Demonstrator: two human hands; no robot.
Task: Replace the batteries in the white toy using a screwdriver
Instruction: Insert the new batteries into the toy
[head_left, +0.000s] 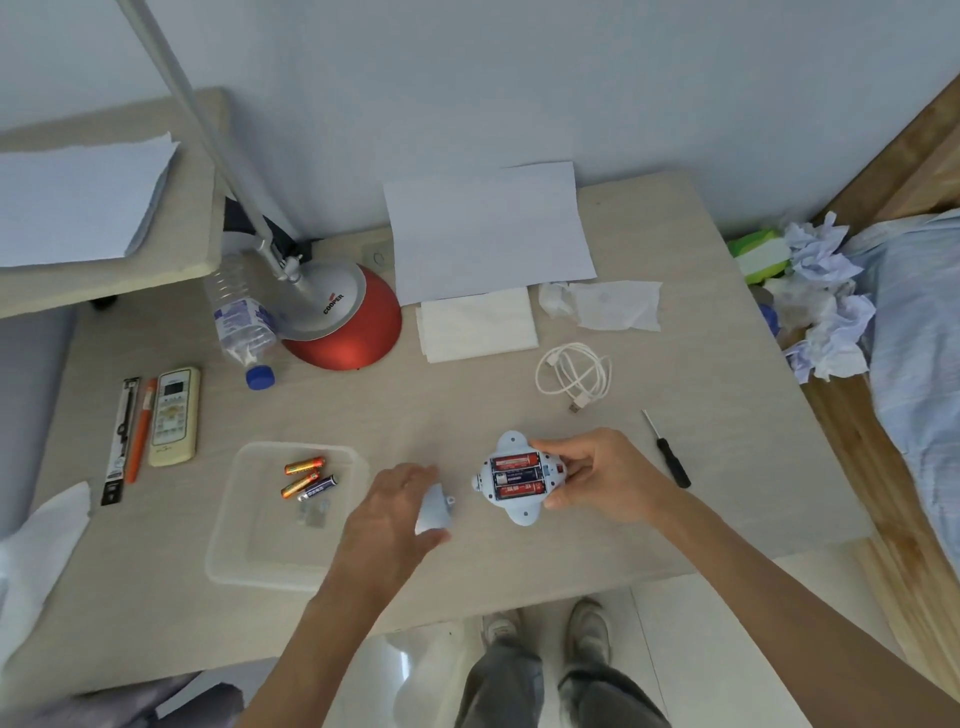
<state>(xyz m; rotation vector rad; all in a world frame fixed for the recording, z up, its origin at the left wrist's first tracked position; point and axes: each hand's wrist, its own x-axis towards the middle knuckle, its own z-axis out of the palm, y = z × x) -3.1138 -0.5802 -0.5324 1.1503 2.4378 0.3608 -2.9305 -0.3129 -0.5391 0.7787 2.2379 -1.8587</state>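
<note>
The right hand (608, 480) is pinching the white plastic toy (521, 514); the left hand (395, 499) is gripping its pale cover (435, 512); tilting could jam it.

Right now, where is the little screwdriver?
In the head view, the screwdriver lies on the table, just right of the right hand holding the white toy, near the white cable.
</note>
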